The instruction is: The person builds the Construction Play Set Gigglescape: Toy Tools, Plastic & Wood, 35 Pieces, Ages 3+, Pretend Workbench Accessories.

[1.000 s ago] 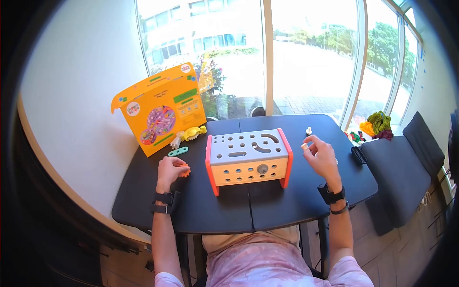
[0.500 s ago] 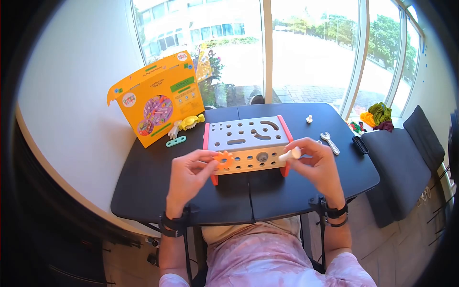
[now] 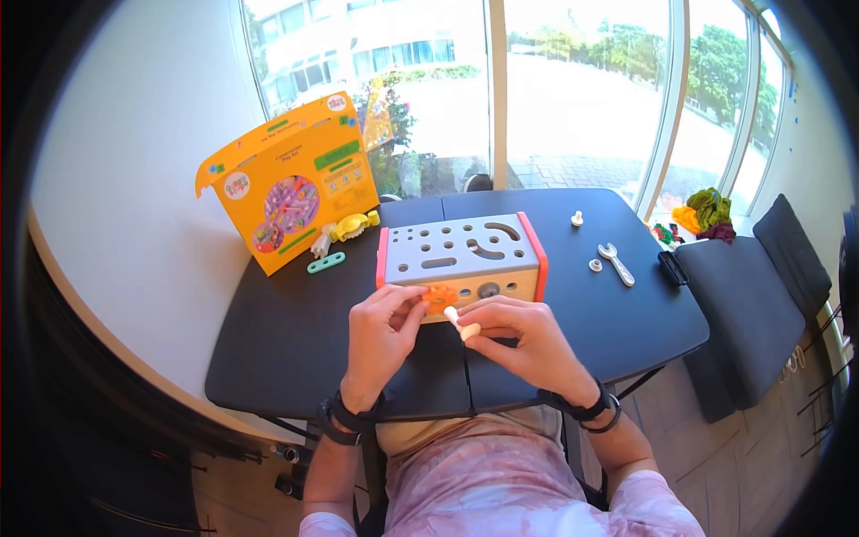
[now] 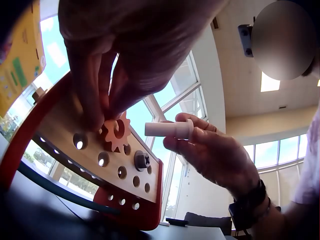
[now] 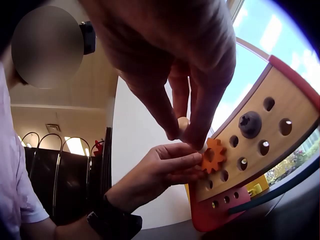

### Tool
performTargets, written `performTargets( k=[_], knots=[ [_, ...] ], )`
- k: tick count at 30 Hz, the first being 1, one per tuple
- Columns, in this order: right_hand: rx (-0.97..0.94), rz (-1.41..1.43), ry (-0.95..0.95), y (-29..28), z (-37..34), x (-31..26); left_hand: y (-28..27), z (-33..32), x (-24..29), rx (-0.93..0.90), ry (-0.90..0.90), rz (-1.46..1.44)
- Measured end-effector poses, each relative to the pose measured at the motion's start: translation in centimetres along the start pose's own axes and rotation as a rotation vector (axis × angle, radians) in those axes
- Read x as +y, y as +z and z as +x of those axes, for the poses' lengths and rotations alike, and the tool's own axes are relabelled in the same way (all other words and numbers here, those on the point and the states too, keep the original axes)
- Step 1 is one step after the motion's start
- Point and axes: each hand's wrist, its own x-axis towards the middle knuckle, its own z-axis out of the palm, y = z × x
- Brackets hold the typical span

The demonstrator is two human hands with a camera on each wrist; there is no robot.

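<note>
My left hand (image 3: pixel 380 338) pinches an orange toy gear (image 4: pixel 117 132) by its edge, close against the front panel of the toy workbench (image 3: pixel 428 246). The gear's centre hole shows in both wrist views. Between thumb and fingers, my right hand (image 3: pixel 528 342) pinches a white toy bolt (image 4: pixel 167 129), its shaft pointing at the gear and its wide head toward the palm. In the left wrist view a gap shows between the shaft's tip and the gear. A grey screw head (image 5: pixel 249 124) sits in the panel beside the gear, among rows of holes.
A white toy wrench (image 3: pixel 616 265), a small white nut (image 3: pixel 595 265) and another white piece (image 3: pixel 577 217) lie at the right. At the left are a teal strip (image 3: pixel 327 262), yellow pieces (image 3: pixel 353 225) and an orange cardboard box (image 3: pixel 286 183). A black object (image 3: pixel 673 268) lies at the table's right edge.
Both hands have come in from the sides to the front of the workbench, the left with the gear, the right with the bolt. The bolt has turned toward the gear.
</note>
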Motion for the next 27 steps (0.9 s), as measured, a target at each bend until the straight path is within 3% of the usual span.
performTargets(
  k=[6, 9, 18, 21, 24, 27],
  knots=[
    [0.047, -0.027, -0.052, 1.7, 1.0, 2.1, -0.1, 0.0, -0.1, 0.004, -0.023, -0.014],
    [0.066, -0.169, -0.116, 1.9, 1.2, 2.7, -0.1, 0.0, -0.2, 0.011, -0.002, -0.014],
    [0.161, -0.123, -0.082, 2.8, 2.0, 3.1, 0.5, -0.1, -0.4, 0.04, -0.014, -0.006],
    [0.154, -0.113, 0.055, 2.9, 2.0, 2.5, -0.2, 0.0, 0.9, 0.047, 0.032, 0.099],
    [0.247, -0.47, -0.102, 2.9, 2.2, 1.7, -1.4, 0.2, 1.3, 0.085, 0.1, 0.314],
    [0.243, -0.507, -0.154, 2.9, 2.3, 1.5, -1.7, 1.3, 1.6, 0.163, 0.299, 0.435]
  ],
)
